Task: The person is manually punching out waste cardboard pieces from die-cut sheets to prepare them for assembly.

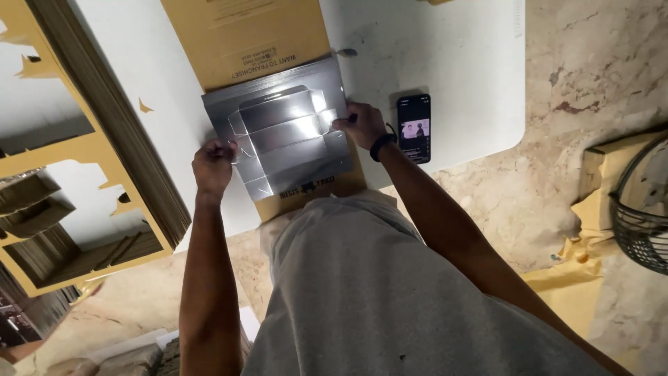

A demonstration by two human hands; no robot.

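Note:
A shiny silver die-cut cardboard sheet (282,132) with a box outline scored in it lies on a brown cardboard sheet (243,35) on the white table (452,63). My left hand (212,166) grips the silver sheet's left edge with closed fingers. On the right edge, my right hand (362,124), with a dark band on its wrist, pinches the sheet near the scored outline.
A dark phone (414,127) with a lit screen lies on the table right of my right hand. A tall stack of yellow-brown punched cardboard frames (90,153) stands at the left. A black wire basket (643,216) and paper scraps sit on the marble floor at the right.

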